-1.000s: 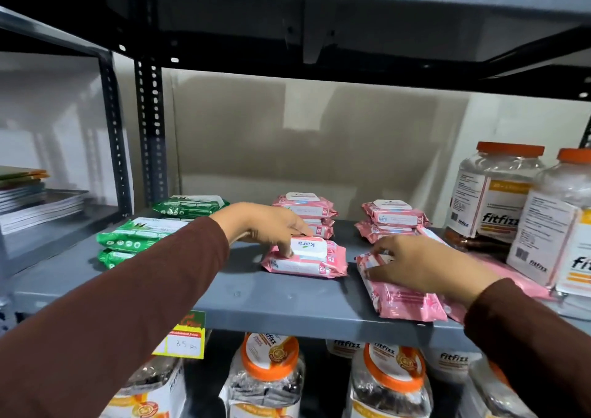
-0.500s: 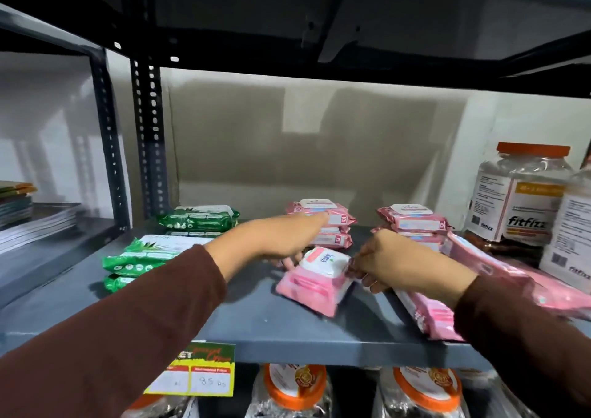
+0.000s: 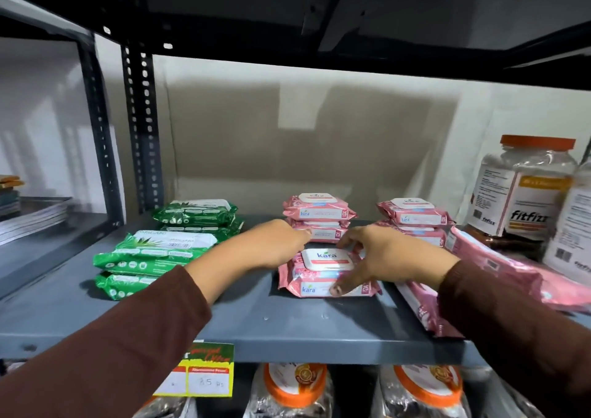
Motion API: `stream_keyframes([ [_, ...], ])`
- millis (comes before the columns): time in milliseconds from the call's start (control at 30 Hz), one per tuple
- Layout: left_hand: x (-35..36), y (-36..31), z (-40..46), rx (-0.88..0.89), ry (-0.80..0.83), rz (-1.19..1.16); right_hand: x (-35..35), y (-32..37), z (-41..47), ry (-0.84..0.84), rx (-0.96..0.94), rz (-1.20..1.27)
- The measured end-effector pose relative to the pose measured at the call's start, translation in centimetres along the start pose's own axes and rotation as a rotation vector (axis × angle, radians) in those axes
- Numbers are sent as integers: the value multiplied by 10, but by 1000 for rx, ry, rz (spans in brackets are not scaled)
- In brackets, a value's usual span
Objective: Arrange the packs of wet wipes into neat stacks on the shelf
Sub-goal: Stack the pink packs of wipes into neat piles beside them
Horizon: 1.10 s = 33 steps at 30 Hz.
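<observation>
Squaring front pink pack [image 3: 319,272] on shelf [image 3: 271,321] for stacking: right hand [image 3: 393,254] pinches it, left hand [image 3: 275,245] braces its side, grip hidden.

A second ago our left hand [image 3: 275,245] alone pressed on the pink Kara pack [image 3: 323,273], which lay flat and slightly askew, while our right hand [image 3: 387,257] rested on the large pink pack [image 3: 422,309] at the shelf's front edge. Half a second ago both hands had the Kara pack tipped up and turned. Now it lies flat again, squared with its printed edge toward us; our right hand has left the large pack and spans the Kara pack, thumb on its front edge, and our left hand has slid to its left rear corner
</observation>
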State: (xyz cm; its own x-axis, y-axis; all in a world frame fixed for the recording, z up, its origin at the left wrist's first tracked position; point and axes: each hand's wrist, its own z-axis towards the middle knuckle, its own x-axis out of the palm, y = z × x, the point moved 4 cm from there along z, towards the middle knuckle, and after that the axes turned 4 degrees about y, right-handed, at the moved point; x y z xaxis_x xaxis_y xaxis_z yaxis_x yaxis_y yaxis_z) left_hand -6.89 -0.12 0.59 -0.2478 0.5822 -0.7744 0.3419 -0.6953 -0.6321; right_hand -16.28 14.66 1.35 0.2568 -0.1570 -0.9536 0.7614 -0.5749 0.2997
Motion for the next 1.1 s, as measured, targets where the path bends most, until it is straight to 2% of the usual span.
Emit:
stream_keyframes([
  [67, 3, -1, 4, -16, -4, 51, 2, -2, 6, -6, -5, 21],
  [333, 4, 6, 10, -13, -94, -65, 2, -2, 11, -9, -20, 35],
  [400, 4, 8, 13, -12, -93, -62, -6, -8, 7, 41, -65, 28],
  [467, 5, 12, 15, -7, -126, -35, -28, -21, -1, 11, -77, 4],
  [567, 4, 4, 11, 55, -264, -49, -70, -57, -22, -141, 29, -124],
  [633, 2, -9, 1, 126, -369, -139, -77, -73, -36, -81, 122, -124],
  [700, 7, -26, -9, 198, -396, -222, -73, -78, -48, 10, 179, -135],
  [767, 22, -46, -16, 225, -293, -327, -65, -75, -56, 47, 198, -170],
  [833, 43, -62, -18, 217, -104, -429, -56, -70, -61, 72, 241, -203],
  [933, 70, -77, -23, 176, 118, -440, -45, -65, -58, 127, 257, -303],
  [1100, 103, -89, -33, 131, 242, -301, -39, -64, -33, 213, 259, -114],
])
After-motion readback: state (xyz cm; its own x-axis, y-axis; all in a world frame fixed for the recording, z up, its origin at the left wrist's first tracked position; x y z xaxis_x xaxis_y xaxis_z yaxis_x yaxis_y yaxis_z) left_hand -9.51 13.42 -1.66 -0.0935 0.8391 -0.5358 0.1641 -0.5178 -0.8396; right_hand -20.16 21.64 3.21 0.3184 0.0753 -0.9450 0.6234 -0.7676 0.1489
